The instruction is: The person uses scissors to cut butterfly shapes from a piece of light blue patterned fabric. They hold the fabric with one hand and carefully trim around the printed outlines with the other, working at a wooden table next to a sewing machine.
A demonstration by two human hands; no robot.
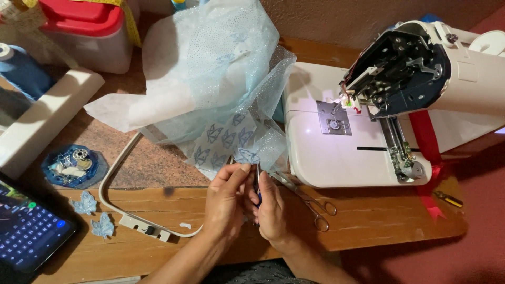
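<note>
Wooden worktop [368,221] is crowded. Blue fabric [226,142] is pinched by closed left hand [226,202] and right hand [271,208]; nearby scissors [307,200] could be knocked off.

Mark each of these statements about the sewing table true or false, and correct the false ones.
1. Both hands, the left hand and the right hand, meet at the lower edge of the pale blue fabric. True.
2. The scissors are in the right hand. False: they lie on the wooden table, beside that hand.
3. The sewing machine stands to the right of the fabric. True.
4. Two blue embroidered leaf pieces lie on the machine bed. False: they lie on the table at the left, near the tablet.
5. The embroidery hoop frame is black. False: it is off-white.
</note>
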